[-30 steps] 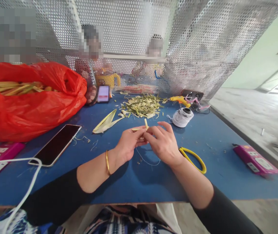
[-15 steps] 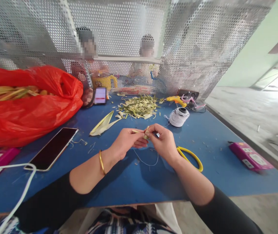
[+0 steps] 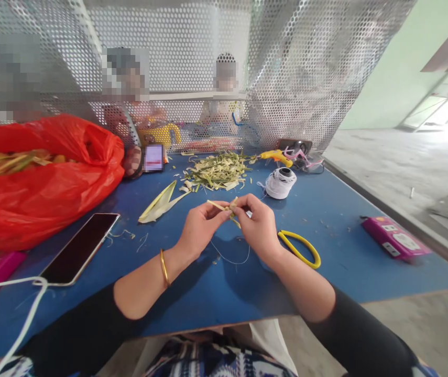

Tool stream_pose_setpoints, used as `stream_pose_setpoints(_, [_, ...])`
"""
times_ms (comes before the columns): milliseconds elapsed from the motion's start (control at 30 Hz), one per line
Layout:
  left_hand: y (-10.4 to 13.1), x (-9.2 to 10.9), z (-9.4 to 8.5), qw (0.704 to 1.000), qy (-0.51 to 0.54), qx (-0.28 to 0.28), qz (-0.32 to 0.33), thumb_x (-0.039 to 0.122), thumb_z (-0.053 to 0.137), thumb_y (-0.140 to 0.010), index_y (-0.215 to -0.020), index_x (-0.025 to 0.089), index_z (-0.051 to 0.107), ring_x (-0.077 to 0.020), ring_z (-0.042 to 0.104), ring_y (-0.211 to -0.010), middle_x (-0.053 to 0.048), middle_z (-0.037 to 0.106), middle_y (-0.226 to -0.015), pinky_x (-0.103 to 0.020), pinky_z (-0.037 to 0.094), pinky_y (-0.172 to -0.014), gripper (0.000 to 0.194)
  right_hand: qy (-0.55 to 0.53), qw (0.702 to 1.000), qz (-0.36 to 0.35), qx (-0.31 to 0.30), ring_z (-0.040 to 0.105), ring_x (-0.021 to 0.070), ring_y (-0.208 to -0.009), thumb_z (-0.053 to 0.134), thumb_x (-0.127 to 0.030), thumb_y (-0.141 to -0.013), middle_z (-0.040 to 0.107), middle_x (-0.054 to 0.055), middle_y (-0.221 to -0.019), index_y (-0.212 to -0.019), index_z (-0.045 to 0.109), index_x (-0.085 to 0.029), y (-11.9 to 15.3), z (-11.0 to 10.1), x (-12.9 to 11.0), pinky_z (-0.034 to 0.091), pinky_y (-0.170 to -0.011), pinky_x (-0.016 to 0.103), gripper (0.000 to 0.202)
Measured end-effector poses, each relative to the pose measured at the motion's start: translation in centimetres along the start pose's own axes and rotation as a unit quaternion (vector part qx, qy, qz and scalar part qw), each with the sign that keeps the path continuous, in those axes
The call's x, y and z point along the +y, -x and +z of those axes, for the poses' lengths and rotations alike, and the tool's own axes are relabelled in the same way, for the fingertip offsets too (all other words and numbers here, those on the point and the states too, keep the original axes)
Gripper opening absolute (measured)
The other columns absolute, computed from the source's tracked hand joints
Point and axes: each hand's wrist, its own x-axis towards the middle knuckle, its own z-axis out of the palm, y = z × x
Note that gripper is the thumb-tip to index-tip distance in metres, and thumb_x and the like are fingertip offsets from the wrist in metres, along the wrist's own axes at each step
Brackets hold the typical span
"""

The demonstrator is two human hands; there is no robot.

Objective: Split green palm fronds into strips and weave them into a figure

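Between my two hands is a small piece made of pale yellow-green leaf strips (image 3: 216, 204), pinched at the fingertips above the table. My left hand (image 3: 200, 226) grips it from the left, thumb on top. From the right, my right hand (image 3: 258, 224) pinches the same piece with thumb and forefinger. A thin white thread (image 3: 229, 261) loops down beneath my hands. Beyond them lies a heap of cut leaf strips (image 3: 218, 172), and a spool of white thread (image 3: 281, 184) stands to its right. How the strips are joined is hidden by my fingers.
On the blue table (image 3: 192, 298) are yellow-handled scissors or a similar tool (image 3: 306, 250), a folded husk leaf (image 3: 161, 204), a phone (image 3: 78, 248), a red bag (image 3: 51, 204), a yellow glue gun (image 3: 276, 156) and a magenta power strip (image 3: 394, 238). A perforated screen (image 3: 176, 42) stands behind, with people beyond it.
Both hands still hold the leaf-strip piece. My left fingers have curled in more, and a strip now sticks out further to the left. The whole view has shifted slightly.
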Motion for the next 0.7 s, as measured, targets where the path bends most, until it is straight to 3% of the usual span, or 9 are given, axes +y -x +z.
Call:
stream_pose_setpoints(167, [0.26,0.15,0.33,0.997,0.070,0.005,-0.041,0.030,0.086,-0.053,-0.072,0.016,0.074,-0.0185,0.064,-0.082,-0.004,0.073,-0.074,-0.032,0.048,-0.085,0.026,0.028,0.998,-0.044,0.040,0.064,0.0183,-0.076,0.057,-0.021,-0.082,0.070,0.001,-0.077,-0.070,0.055,-0.023,0.41,0.06,-0.61,0.044,-0.077,0.034,0.012])
stream_pose_setpoints(333, [0.34,0.23,0.39,0.996,0.074,0.014,-0.037,0.030,0.086,-0.050,-0.068,0.017,0.072,-0.0153,0.062,-0.073,-0.002,0.071,-0.070,-0.030,0.048,-0.077,0.026,0.043,0.995,-0.056,0.072,0.061,0.0178,-0.076,0.060,-0.017,-0.079,0.068,0.000,-0.076,-0.073,0.054,-0.023,0.54,0.05,-0.63,0.042,-0.082,0.037,0.010])
stream_pose_setpoints(533, [0.44,0.13,0.58,0.998,0.052,0.023,-0.019,0.033,0.084,-0.050,-0.062,0.018,0.067,-0.0120,0.055,-0.063,0.002,0.063,-0.061,-0.025,0.043,-0.064,0.026,-0.086,0.995,0.001,0.050,0.060,0.0168,-0.078,0.060,-0.018,-0.078,0.063,-0.002,-0.077,-0.098,0.053,-0.024,0.42,0.65,0.08,0.045,-0.078,0.033,0.022])
stream_pose_setpoints(700, [0.52,0.03,0.69,0.998,0.055,0.025,-0.015,0.032,0.082,-0.053,-0.064,0.017,0.066,-0.0124,0.056,-0.067,0.001,0.064,-0.064,-0.026,0.044,-0.068,0.024,-0.069,0.997,-0.003,0.026,0.058,0.0168,-0.075,0.056,-0.019,-0.079,0.061,-0.001,-0.074,-0.093,0.060,-0.022,0.36,0.53,-0.12,0.044,-0.076,0.033,0.015])
